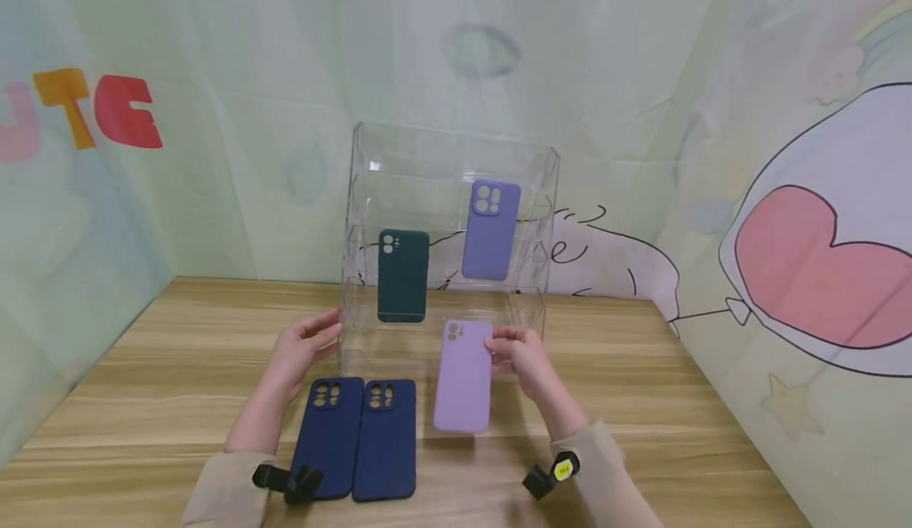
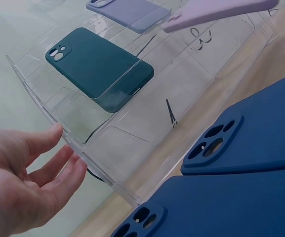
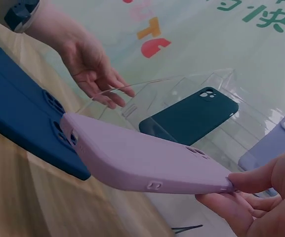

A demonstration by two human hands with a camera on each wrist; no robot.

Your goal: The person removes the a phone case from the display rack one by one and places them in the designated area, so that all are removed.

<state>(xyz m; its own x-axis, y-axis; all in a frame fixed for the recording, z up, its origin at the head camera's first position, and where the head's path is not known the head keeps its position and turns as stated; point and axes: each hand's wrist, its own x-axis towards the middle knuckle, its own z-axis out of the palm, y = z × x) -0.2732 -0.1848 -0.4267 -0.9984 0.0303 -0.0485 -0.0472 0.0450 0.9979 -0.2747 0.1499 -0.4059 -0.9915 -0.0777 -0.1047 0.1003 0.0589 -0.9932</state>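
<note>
Light purple phone case (image 1: pixel 464 376) is held by the right hand (image 1: pixel 522 357), which pinches its top right edge near the camera holes. The case hangs just above the bench (image 1: pixel 641 401), in front of the clear plastic rack (image 1: pixel 449 195). Its long side points from the person toward the rack, and its far end is by the rack's lowest step. The hand is on the case's right side, so the right hand is the nearer one.

The left hand (image 1: pixel 302 350) is loose, with straight fingers, and touches the rack's left wall. It holds nothing.

On the rack lean 1 dark green case (image 1: pixel 403 276) and 1 purple case (image 1: pixel 490 229). 2 dark blue cases (image 1: pixel 359 437) lie flat side by side on the bench, left of the light purple one.
</note>
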